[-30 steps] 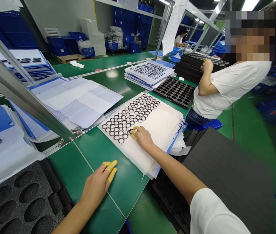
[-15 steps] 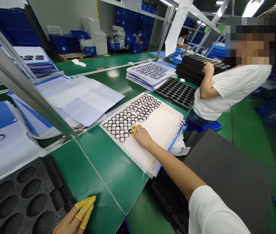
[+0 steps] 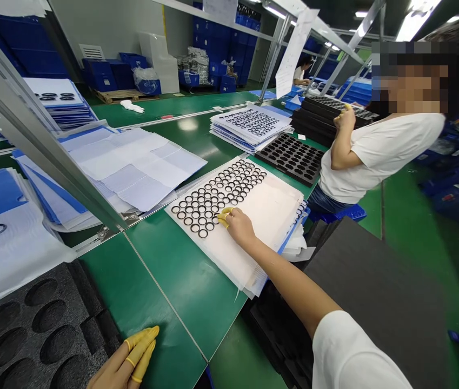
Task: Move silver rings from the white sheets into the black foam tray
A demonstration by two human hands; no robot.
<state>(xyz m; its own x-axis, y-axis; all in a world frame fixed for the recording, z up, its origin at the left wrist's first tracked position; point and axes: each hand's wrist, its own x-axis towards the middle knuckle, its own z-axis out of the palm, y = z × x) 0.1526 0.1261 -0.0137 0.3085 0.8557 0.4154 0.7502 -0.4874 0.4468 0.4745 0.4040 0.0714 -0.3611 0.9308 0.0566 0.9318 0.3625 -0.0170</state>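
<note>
At the near edge of the rows of black rings (image 3: 194,209), my right hand (image 3: 237,224) reaches over a white sheet (image 3: 270,210) on a stack. Yellow finger cots cover its fingertips, which are pinched on a black ring (image 3: 214,219) largely hidden by them. My left hand (image 3: 126,359), also in yellow finger cots, is low over the green table. Its fingers are drawn together, and I see nothing between them. To its left lies a black foam tray (image 3: 73,302) with round pockets.
White and blue sheets (image 3: 144,167) lie beyond a slanting metal post (image 3: 71,156). Farther back are another ring-covered stack (image 3: 249,121) and a black pocketed tray (image 3: 292,156). At the right, a co-worker (image 3: 359,156) sits beside stacked black trays (image 3: 314,121). Dark foam sheets (image 3: 375,302) stand below my right arm.
My right hand stays at the same spot on the rows, its fingers shifted only slightly. My left hand has not visibly moved. The view has turned a little.
</note>
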